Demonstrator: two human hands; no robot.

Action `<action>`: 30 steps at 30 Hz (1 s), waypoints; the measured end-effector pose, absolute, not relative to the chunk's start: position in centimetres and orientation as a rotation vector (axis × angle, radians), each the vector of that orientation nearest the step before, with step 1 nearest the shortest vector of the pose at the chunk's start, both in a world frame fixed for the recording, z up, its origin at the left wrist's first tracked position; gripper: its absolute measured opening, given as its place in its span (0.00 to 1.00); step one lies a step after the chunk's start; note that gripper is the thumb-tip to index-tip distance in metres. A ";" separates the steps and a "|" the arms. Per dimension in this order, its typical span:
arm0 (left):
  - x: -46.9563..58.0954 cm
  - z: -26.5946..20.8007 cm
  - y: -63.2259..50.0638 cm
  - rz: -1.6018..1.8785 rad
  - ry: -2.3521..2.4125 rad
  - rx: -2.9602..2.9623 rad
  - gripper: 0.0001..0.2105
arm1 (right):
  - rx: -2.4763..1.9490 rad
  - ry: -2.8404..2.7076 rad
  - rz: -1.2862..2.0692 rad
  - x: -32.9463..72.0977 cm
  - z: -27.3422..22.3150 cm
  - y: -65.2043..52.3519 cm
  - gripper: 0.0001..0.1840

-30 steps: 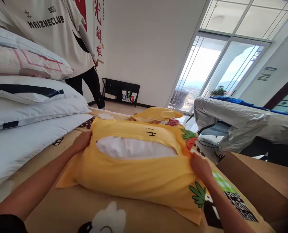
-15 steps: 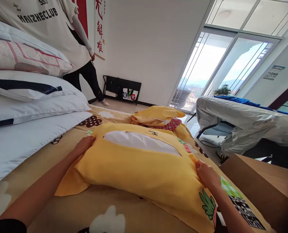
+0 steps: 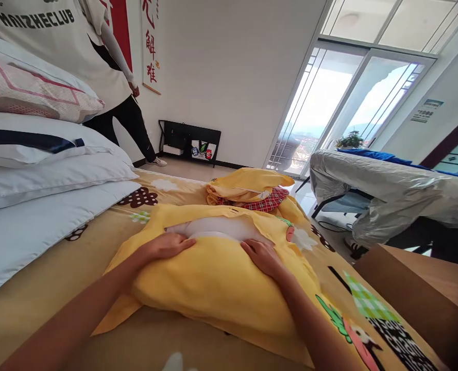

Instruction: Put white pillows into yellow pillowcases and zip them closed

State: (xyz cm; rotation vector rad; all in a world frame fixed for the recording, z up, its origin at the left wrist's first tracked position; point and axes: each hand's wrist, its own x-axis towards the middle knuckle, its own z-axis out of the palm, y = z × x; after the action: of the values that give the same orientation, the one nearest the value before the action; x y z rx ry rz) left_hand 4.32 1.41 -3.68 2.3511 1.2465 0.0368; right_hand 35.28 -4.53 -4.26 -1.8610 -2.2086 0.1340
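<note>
Our left hand (image 3: 169,246) and right hand (image 3: 263,256) have moved inward since the earlier frame, from the two ends of the yellow case (image 3: 221,283) to the lower edge of its opening. We have the case lying flat at the centre of the frame on a patterned sheet (image 3: 85,263), with the white pillow (image 3: 215,226) showing through the slit. Both our hands rest palm down with fingers drawn fairly close together, left of middle and right of middle; we cannot tell whether they pinch the cloth. Just beyond the case we see a yellow bundle (image 3: 248,180) over red plaid cloth (image 3: 273,200). Stacked pillows (image 3: 51,170) fill the left side, a person (image 3: 58,56) stands at upper left, and a cardboard box (image 3: 418,288) sits at lower right.
</note>
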 end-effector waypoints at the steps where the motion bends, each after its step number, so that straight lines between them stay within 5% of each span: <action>1: 4.0 -3.5 2.0 -0.002 1.250 2.344 0.36 | -1.900 -2.197 0.123 35.9 -4.6 -4.3 0.27; 11: 2.5 -2.8 2.7 0.084 1.456 2.662 0.36 | -1.971 -2.427 -0.386 41.1 -1.4 -6.0 0.31; 16: 0.0 5.4 3.3 -0.041 1.411 2.834 0.35 | -1.854 -2.412 -0.980 40.4 8.9 -7.0 0.33; 19: -1.1 10.4 2.8 0.255 1.541 2.963 0.36 | -1.853 -2.137 -1.165 39.7 12.0 -8.2 0.33; 21: -0.9 11.0 2.2 0.402 1.607 3.006 0.35 | -1.912 -2.133 -1.149 39.1 11.5 -8.5 0.32; 26: 0.5 8.4 1.9 0.120 1.449 2.839 0.33 | -2.009 -2.417 -1.105 39.6 9.9 -8.4 0.34; 30: 1.1 7.1 2.1 0.539 1.457 2.842 0.33 | -2.064 -2.146 -1.017 40.4 7.3 -9.3 0.32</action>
State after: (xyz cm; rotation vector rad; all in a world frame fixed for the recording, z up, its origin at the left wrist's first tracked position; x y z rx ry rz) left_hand 1.08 2.10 7.09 2.8422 1.4574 0.5395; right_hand 40.36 -9.31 7.27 -2.0644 -2.1460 -1.0172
